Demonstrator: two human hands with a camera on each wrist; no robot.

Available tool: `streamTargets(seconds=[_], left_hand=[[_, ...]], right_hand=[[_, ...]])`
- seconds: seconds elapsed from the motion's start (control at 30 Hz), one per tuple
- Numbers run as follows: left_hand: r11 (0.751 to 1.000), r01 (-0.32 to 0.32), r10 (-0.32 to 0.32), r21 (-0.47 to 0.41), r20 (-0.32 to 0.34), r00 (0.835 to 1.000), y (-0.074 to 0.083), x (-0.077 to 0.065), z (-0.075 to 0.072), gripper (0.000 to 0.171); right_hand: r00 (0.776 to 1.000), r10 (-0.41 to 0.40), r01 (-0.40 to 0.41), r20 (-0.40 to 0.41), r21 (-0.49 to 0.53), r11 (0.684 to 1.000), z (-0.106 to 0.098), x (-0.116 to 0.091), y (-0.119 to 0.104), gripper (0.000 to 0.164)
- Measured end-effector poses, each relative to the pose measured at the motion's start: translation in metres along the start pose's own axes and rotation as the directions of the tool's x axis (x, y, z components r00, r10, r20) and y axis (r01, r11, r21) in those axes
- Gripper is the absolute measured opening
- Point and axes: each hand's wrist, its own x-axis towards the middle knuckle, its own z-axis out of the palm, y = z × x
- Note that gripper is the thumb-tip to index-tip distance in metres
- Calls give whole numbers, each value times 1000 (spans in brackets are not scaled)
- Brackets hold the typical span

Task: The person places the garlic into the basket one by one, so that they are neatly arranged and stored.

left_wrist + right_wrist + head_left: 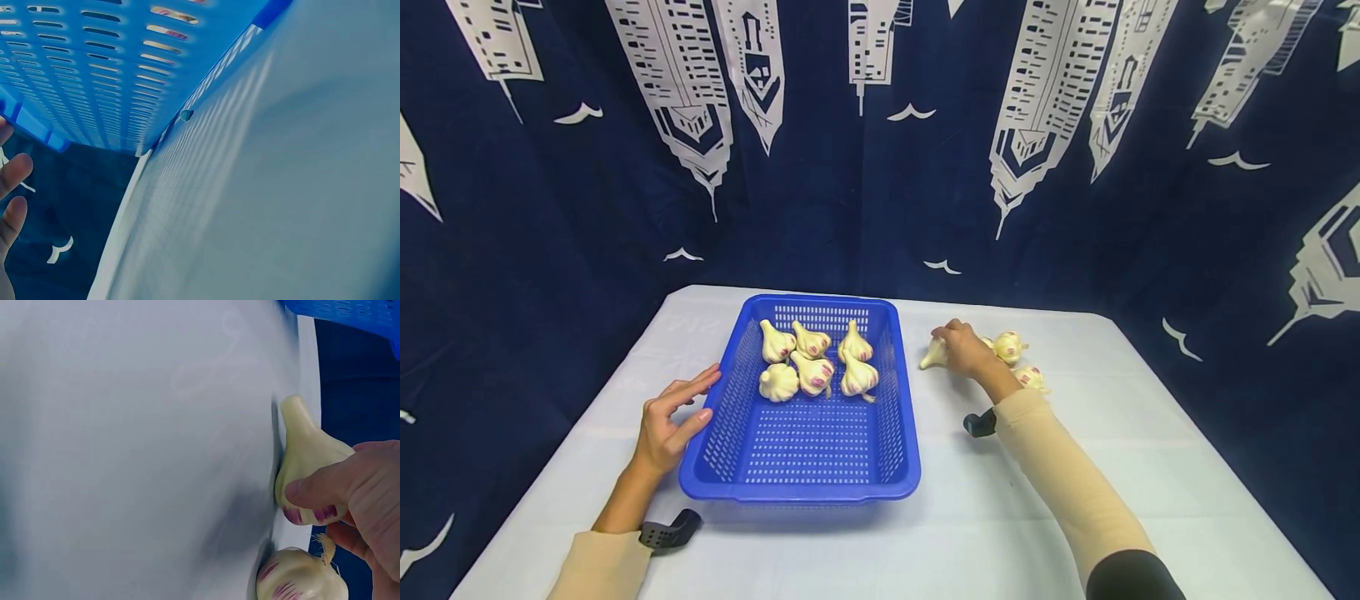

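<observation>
My right hand (964, 348) grips a garlic bulb (934, 354) at the table's right side. In the right wrist view the thumb lies across this garlic bulb (312, 465), its neck pointing away, and it seems to touch the table or nearly so. Another garlic bulb (300, 578) lies just beside it. My left hand (666, 421) rests at the left rim of the blue basket (808, 492), fingers extended and touching the rim. Several garlic bulbs (814, 372) sit in the back half of the basket.
More garlic bulbs, among them one at the back (1009, 347) and one nearer (1030, 377), lie beyond my right wrist. A white cloth covers the table (1150, 467). A dark blue curtain (865, 208) with white building prints hangs behind it.
</observation>
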Motion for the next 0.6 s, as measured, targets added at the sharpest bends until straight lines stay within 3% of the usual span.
streamTargets(seconds=[0.27, 0.6], left_hand=[[1000, -2, 2, 3, -3, 1000, -2, 0, 1, 49], [1000, -5, 5, 5, -5, 1000, -3, -1, 1, 48]], right_hand=[[1000, 14, -11, 26, -115, 993, 1, 1, -5, 56], [999, -32, 32, 1, -165, 986, 1, 1, -6, 53]])
